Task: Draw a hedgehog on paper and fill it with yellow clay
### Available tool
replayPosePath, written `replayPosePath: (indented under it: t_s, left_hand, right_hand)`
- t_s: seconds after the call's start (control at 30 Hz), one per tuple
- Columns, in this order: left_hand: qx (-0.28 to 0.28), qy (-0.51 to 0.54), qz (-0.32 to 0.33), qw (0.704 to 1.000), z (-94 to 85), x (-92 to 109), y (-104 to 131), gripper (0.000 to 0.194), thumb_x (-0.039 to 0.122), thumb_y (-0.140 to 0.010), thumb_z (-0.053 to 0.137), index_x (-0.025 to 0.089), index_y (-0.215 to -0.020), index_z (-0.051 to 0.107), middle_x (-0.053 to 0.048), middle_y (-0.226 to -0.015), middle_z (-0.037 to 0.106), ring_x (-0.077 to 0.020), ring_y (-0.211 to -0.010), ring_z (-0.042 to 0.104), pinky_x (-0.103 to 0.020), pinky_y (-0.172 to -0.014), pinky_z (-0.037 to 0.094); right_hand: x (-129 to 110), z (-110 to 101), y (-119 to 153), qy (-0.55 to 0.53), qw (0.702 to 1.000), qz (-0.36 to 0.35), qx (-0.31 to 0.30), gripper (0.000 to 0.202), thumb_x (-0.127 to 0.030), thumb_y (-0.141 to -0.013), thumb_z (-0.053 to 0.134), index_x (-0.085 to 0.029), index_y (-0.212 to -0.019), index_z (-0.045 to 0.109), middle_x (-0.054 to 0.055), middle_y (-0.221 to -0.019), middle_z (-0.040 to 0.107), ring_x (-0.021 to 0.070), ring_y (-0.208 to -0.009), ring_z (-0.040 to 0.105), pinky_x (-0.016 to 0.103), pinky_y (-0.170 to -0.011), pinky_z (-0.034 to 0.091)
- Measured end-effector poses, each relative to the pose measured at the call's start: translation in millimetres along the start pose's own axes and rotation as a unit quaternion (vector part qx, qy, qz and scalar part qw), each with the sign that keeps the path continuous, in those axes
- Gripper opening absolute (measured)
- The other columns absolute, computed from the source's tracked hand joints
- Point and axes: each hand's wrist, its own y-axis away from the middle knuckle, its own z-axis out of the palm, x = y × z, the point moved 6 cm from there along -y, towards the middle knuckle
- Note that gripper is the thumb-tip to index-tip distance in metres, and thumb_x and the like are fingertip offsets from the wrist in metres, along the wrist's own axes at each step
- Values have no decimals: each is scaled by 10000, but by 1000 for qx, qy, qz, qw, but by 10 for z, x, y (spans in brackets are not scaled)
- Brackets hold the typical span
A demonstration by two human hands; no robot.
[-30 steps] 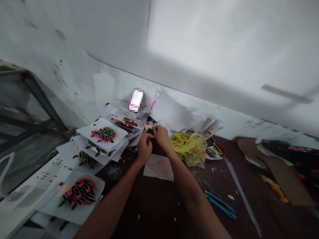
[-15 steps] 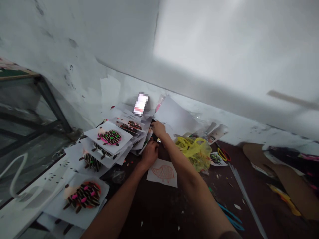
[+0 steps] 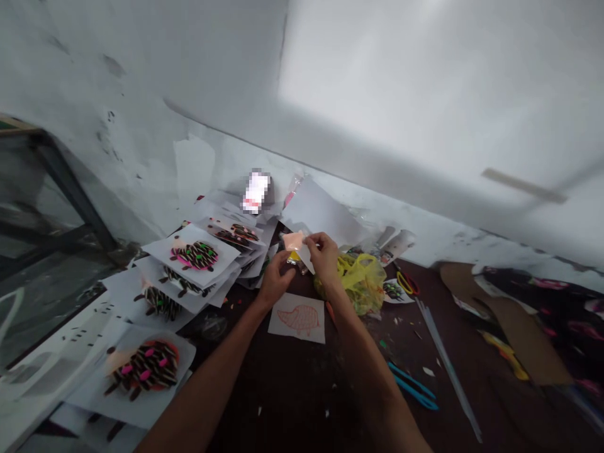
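A peach-coloured, flat piece, perhaps soft clay in a clear wrapper, is raised above the table's far part. My right hand has its fingers closed in a pinch on the right edge of this piece. Just below and left of it is my left hand, thumb and fingers apart, fingertips close to its lower edge; whether they touch I cannot tell. A small yellow packet shows beneath the peach piece. Between my forearms lies a white paper with an orange hedgehog drawing.
Sheets bearing hedgehog figures are stacked on the left. A lit phone leans by the wall. To the right are a yellow plastic bag, scissors, a blue-handled tool, clear strips and brown cardboard.
The peach piece has come into view, lifted in my right hand. My right hand has drawn back from the paper stack, and my left hand has opened beside the piece. The view has shifted slightly.
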Motion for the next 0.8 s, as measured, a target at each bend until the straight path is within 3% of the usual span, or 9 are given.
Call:
replayPosePath:
  t_s: [0.17,0.27,0.37,0.57,0.8]
  left_hand:
    - [-34,186,-140,972,51,81,60,572,320,-731,744,181,-1246,536,-93,-1127,694,-214,-950,697,-371,-822,594]
    - [-85,170,-192,963,107,158,116,472,438,-751,734,145,-1105,632,-83,-963,719,-178,-713,687,-298,-584,592]
    - [-91,124,-199,968,93,206,138,414,463,-724,746,142,-975,671,-48,-837,705,-147,-590,637,-253,-463,541]
    - [-108,102,-187,971,41,239,127,418,468,-668,800,151,-902,657,-13,-807,667,-135,-647,610,-233,-474,544]
    - [-126,98,-192,968,51,202,127,434,475,-612,843,152,-806,629,-5,-777,664,-142,-707,632,-295,-668,589]
  right_hand:
    - [124,-162,463,-78,993,75,46,176,-367,-727,663,-200,-695,617,-26,-617,602,135,-577,524,259,-590,435]
    - [151,-163,693,-116,987,100,47,199,-377,-726,689,-202,-689,600,-30,-614,583,115,-541,487,242,-535,407]
    - [192,-140,848,-174,975,136,29,286,-445,-754,688,-210,-661,554,-58,-550,510,85,-449,397,224,-449,331]
    - [298,-109,936,-233,957,173,-20,363,-542,-774,667,-206,-679,565,-92,-453,409,61,-367,313,210,-394,248]
    - [420,-103,1003,-187,962,193,-43,288,-456,-703,704,-188,-808,709,-44,-553,553,86,-419,407,223,-405,321]
